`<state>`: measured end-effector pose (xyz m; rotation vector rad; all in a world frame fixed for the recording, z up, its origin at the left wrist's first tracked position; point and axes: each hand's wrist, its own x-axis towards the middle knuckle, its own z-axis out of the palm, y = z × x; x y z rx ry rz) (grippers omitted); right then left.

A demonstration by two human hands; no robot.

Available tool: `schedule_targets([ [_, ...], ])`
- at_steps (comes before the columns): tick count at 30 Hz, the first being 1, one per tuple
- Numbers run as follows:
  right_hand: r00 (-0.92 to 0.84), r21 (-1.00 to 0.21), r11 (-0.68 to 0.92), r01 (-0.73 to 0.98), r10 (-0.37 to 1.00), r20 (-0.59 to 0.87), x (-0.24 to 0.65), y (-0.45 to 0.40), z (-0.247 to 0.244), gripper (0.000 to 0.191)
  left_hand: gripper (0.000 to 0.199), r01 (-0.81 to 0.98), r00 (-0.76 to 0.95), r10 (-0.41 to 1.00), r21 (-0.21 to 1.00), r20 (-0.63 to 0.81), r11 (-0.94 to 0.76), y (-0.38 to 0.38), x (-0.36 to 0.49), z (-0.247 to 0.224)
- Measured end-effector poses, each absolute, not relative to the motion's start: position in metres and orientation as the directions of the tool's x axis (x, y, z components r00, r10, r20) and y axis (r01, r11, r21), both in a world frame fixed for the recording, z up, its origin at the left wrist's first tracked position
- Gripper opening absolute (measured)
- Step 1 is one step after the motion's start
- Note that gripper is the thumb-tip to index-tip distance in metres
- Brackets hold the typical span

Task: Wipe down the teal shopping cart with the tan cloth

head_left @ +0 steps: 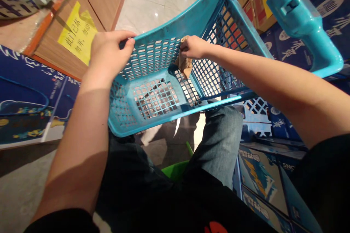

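A turquoise plastic mesh shopping basket [154, 94] rests tilted in front of me, with its handle [295, 9] raised at the upper right. My left hand [111, 52] grips the basket's upper rim, fingers curled over the mesh edge. My right hand [193, 47] presses a crumpled tan cloth [184, 63] against the inside of the mesh wall. Part of the cloth is hidden behind my fingers.
My denim-clad knees [221, 138] lie below the basket, with a green stool [175, 171] between them. Printed blue cartons [27, 105] stand at the left, more boxes [262, 178] at the lower right. A wooden cabinet [71, 43] bears a yellow note [78, 32].
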<state>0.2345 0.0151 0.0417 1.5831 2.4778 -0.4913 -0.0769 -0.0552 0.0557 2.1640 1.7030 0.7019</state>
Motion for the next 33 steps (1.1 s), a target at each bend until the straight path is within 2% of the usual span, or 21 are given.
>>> schedule_targets([
  [5, -0.184, -0.354, 0.135, 0.925, 0.977, -0.107, 0.215, 0.005, 0.078, 0.054, 0.055, 0.792, 0.175, 0.964, 0.553, 0.199, -0.258, -0.053, -0.078, 0.053],
  [8, -0.13, -0.417, 0.086, 0.905, 0.988, -0.078, 0.203, -0.004, 0.086, 0.053, 0.059, 0.773, 0.174, 0.965, 0.58, 0.198, -0.258, -0.051, -0.079, 0.051],
  [11, -0.238, -0.42, 0.166, 0.892, 0.963, -0.124, 0.201, -0.009, 0.079, 0.049, 0.064, 0.774, 0.182, 0.965, 0.578, 0.189, -0.259, -0.048, -0.082, 0.048],
  [16, -0.421, -0.342, 0.35, 0.872, 0.893, -0.159, 0.213, 0.003, 0.068, 0.04, 0.059, 0.792, 0.223, 0.955, 0.534, 0.196, -0.295, -0.043, -0.086, 0.044],
  [22, -0.615, -0.417, 0.481, 0.771, 0.734, -0.288, 0.227, 0.019, 0.068, 0.048, 0.056, 0.795, 0.267, 0.946, 0.513, 0.181, -0.323, -0.041, -0.084, 0.042],
  [25, -0.625, -0.415, 0.494, 0.764, 0.727, -0.285, 0.228, 0.019, 0.06, 0.049, 0.053, 0.78, 0.283, 0.935, 0.516, 0.212, -0.354, -0.038, -0.086, 0.036],
  [29, -0.586, -0.376, 0.493, 0.785, 0.788, -0.189, 0.226, 0.016, 0.051, 0.048, 0.052, 0.768, 0.302, 0.927, 0.519, 0.223, -0.375, -0.035, -0.09, 0.031],
  [33, -0.493, -0.285, 0.444, 0.85, 0.86, -0.131, 0.231, 0.023, 0.073, 0.044, 0.051, 0.779, 0.297, 0.934, 0.516, 0.197, -0.356, -0.038, -0.09, 0.033],
])
